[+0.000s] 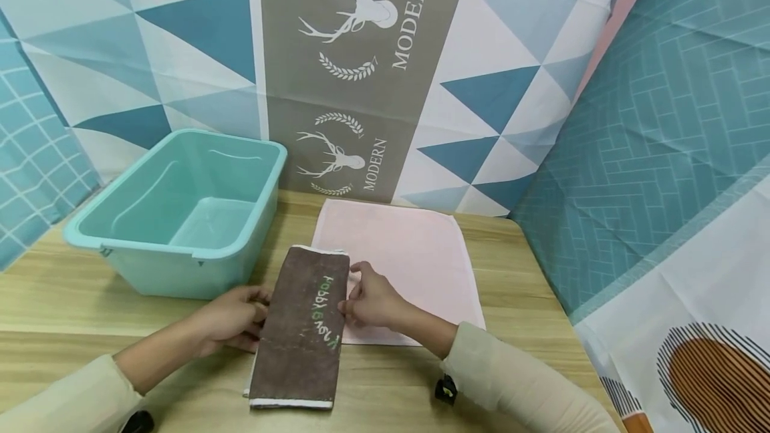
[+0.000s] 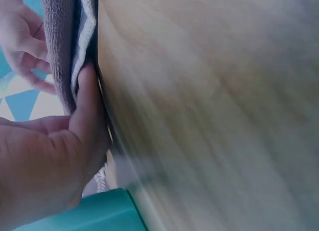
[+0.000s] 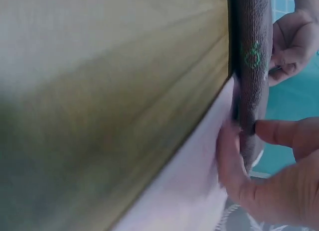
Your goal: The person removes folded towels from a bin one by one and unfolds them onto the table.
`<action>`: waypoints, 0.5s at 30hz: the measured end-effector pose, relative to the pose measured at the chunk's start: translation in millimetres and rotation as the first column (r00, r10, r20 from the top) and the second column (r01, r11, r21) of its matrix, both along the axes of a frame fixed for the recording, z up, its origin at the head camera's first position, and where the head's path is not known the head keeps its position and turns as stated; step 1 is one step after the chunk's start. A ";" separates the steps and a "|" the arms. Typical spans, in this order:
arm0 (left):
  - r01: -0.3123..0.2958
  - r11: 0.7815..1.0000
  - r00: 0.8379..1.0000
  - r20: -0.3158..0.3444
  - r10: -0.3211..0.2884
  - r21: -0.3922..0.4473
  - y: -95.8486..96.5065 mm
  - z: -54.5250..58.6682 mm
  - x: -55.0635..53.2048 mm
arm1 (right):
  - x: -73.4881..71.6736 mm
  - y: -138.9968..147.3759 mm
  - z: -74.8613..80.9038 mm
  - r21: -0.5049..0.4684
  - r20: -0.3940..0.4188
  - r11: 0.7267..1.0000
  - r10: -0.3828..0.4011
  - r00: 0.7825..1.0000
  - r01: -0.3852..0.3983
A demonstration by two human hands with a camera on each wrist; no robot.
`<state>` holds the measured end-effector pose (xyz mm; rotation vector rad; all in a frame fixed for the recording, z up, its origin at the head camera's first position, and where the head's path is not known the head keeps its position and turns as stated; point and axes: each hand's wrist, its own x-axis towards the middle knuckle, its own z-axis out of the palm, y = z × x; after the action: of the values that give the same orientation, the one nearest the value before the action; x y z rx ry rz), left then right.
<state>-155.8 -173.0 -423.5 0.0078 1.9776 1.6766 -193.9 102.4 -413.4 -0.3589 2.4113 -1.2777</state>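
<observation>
A brown folded towel with white edges and green and white lettering lies lengthwise on the table, its far end over a pink cloth. At its left long edge, my left hand grips the fabric; in the left wrist view a finger reaches in under the folded layers. My right hand pinches the opposite edge, thumb on top. In the right wrist view, its thumb touches the towel's side and another finger lies low beside the pink cloth. Some fingertips of both hands are hidden by the towel.
A turquoise plastic tub stands on the wooden table at the left, behind my left hand. Patterned fabric hangs along the back and right side of the table.
</observation>
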 end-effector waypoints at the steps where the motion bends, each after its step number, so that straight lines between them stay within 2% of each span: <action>1: 0.018 1.000 1.000 -0.001 -0.018 0.019 -2.4 -0.5 -0.2 | -0.6 -0.5 1.9 0.093 -0.111 0.995 0.037 0.993 -0.027; 2: 0.034 0.999 0.999 0.002 -0.034 0.035 -4.7 -1.1 -0.3 | -1.3 -1.3 3.8 0.197 -0.225 0.979 0.090 0.970 -0.045; 3: 0.045 0.998 0.999 0.008 -0.046 0.052 -6.6 -1.5 -0.3 | -1.6 -2.7 5.8 0.291 -0.325 0.955 0.152 0.933 -0.055; 4: 0.055 0.996 0.998 0.012 -0.055 0.066 -8.4 -1.9 -0.3 | -1.8 -4.6 8.1 0.382 -0.412 0.922 0.229 0.882 -0.061; 5: 0.061 0.995 0.998 0.016 -0.063 0.077 -10.0 -2.4 -0.4 | -1.8 -7.1 10.4 0.461 -0.480 0.885 0.309 0.821 -0.064; 7: 0.075 0.992 0.997 0.025 -0.078 0.100 -12.4 -3.5 -0.5 | -2.4 -12.8 14.6 0.593 -0.559 0.801 0.481 0.676 -0.080; 10: 0.089 0.988 0.995 0.039 -0.095 0.130 -14.5 -5.0 -1.0 | -5.2 -23.6 19.2 0.736 -0.556 0.664 0.705 0.440 -0.134; 11: 0.097 0.985 0.994 0.042 -0.103 0.140 -15.1 -5.3 -1.2 | -6.0 -27.8 20.0 0.767 -0.530 0.621 0.755 0.386 -0.162; 12: 0.104 0.983 0.993 0.045 -0.112 0.152 -15.7 -5.6 -1.3 | -6.6 -32.0 20.9 0.792 -0.499 0.579 0.797 0.340 -0.194; 13: 0.111 0.981 0.992 0.047 -0.120 0.160 -16.4 -5.6 -1.4 | -7.3 -36.5 21.1 0.813 -0.466 0.539 0.830 0.307 -0.222; 15: 0.121 0.978 0.990 0.051 -0.132 0.168 -17.6 -5.7 -1.2 | -8.1 -44.9 21.8 0.835 -0.409 0.479 0.869 0.278 -0.272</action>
<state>-156.9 -190.6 -429.2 0.1377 1.7512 1.7308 -202.1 57.5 -391.6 -1.8394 2.6093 0.2676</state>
